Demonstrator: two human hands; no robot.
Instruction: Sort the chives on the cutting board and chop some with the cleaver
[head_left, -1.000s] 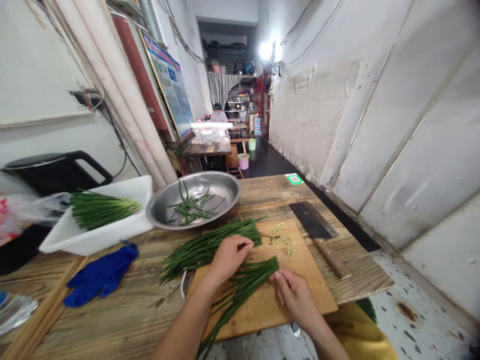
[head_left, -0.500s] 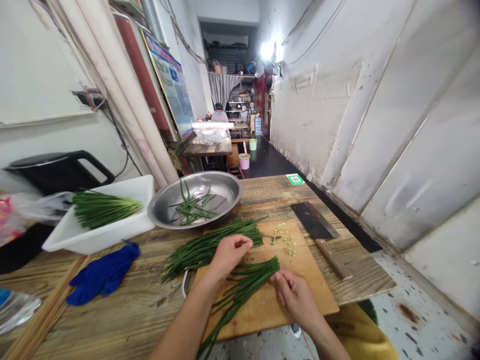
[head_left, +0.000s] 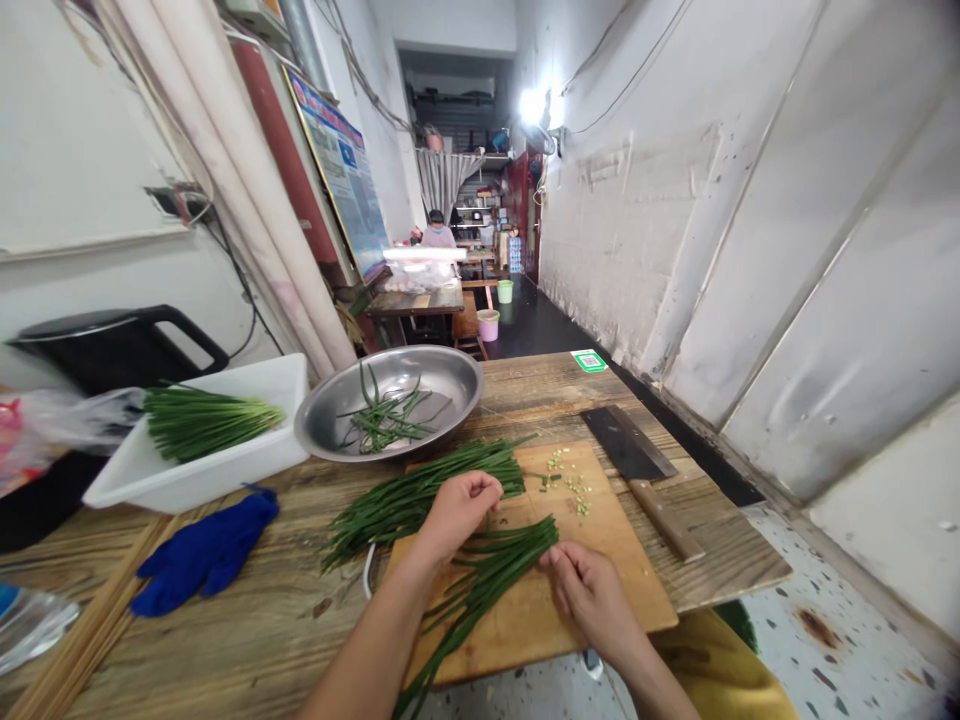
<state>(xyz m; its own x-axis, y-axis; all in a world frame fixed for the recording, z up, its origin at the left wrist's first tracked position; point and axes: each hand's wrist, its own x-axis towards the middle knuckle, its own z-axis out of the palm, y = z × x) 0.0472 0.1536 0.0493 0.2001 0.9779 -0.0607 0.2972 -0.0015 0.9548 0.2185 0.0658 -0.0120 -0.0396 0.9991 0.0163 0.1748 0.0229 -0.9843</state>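
On the wooden cutting board (head_left: 630, 585) lies a loose bunch of garlic chives (head_left: 495, 565), its leaves trailing over the near edge. My right hand (head_left: 589, 590) is closed, thumb and finger pinched at the cut ends of this bunch. Above the bunch, my left hand (head_left: 466, 508) is closed in a pinch; what sits between its fingertips is too small to make out. Just behind it rests a thicker pile of chives (head_left: 427, 490). Small pale trimmed ends (head_left: 577, 490) are scattered on the board. A cleaver (head_left: 634, 455) with a wooden handle lies to the right.
A steel basin (head_left: 457, 400) holding some chive leaves stands behind the board. Left of it, a white tub (head_left: 225, 480) contains another chive bunch. A blue glove (head_left: 206, 550), wooden sticks (head_left: 97, 620) and a black kettle (head_left: 105, 345) are farther left. A person (head_left: 437, 232) sits far back.
Both hands and the chives stay practically where they were. Only a very slight shift of the camera's view shows.
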